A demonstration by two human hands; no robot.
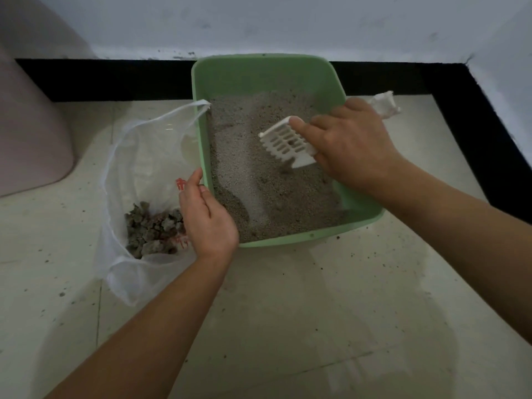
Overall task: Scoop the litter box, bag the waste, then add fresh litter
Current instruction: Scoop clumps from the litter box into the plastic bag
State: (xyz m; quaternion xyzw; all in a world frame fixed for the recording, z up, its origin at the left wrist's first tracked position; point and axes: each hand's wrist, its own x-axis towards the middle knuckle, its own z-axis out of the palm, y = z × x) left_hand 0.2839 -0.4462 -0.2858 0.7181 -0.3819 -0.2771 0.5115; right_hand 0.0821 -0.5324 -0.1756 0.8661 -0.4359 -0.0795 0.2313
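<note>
- Nearest, at 6 o'clock: pale floor tiles (288, 312), speckled with dark grains.
- At 8 o'clock of the litter box (288, 241): left hand (208, 217), thumb raised against the box's left rim, fingers curled inward; cannot tell whether pinching the bag's edge or only resting there.
- Just beyond that hand, at 9 o'clock: clear plastic bag (135, 156), mouth gaping, touching the box's left wall, one handle draped over the rim at 10 o'clock.
- Inside the bag's near end: a heap of grey waste clumps (152, 231).
- At centre, within the green box: grey litter (259, 197), furrowed along the near left side.
- At 2 o'clock inside the box: right hand (354, 142), clamped on a white slotted scoop (285, 142), forefinger stretched along its top edge, teeth dipped into the litter.
- Behind that hand, outside the rim: crumpled white packet (384, 105), partly hidden.
- Far at 9 o'clock: pink rounded object (31, 133) on the floor.
- Farthest, at 12 o'clock: black skirting strip (115, 79) under a white wall (288, 24).
</note>
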